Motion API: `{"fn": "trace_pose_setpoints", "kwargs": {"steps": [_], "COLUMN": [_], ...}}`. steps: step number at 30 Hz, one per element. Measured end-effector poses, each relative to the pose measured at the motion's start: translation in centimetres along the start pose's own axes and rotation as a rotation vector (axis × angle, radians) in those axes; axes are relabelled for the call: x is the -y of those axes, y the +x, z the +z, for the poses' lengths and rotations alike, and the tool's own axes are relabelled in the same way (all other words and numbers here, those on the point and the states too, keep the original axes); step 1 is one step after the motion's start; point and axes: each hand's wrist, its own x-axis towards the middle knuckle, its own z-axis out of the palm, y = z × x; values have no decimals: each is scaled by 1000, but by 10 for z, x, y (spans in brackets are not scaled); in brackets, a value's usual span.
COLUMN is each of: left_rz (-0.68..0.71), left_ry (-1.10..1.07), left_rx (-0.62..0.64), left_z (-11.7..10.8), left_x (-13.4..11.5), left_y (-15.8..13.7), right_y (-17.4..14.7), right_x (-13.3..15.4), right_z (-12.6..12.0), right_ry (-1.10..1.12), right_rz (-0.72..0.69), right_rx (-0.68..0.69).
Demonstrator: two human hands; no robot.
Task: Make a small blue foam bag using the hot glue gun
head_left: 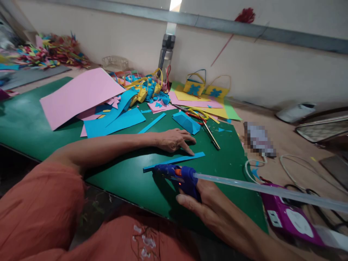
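My right hand [203,203] is wrapped round the handle of a blue hot glue gun [176,174], its small orange light lit. A long clear glue stick [244,184] sticks out of the gun's back end. The nozzle is at the left end of a narrow blue strip [174,160] on the green board; whether it touches is hard to tell. My left hand [174,140] lies palm down with its fingers stretched out, the index fingertip on the strip near its right end. Beyond it lie a folded blue piece [186,122] and scissors [208,128].
A pink sheet [81,94] and blue sheets [116,121] cover the board's back left, beside a heap of small paper bags [146,88]. Two yellow bags [194,88] lean at the wall. At right are a purple power strip [292,219], cables and a blurred-out object [259,139].
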Motion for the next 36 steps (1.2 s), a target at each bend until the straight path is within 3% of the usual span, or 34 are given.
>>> {"fn": "trace_pose_setpoints", "kwargs": {"steps": [22,36], "left_rz": [-7,-9], "left_ry": [-12,-6], "left_rx": [5,22], "left_z": [-2,-3], "left_x": [-2,-2], "left_y": [0,0], "right_y": [8,4], "right_x": [12,8], "right_z": [2,1], "right_ry": [-2,20], "right_rz": [-95,-10], "right_rx": [21,29]}}
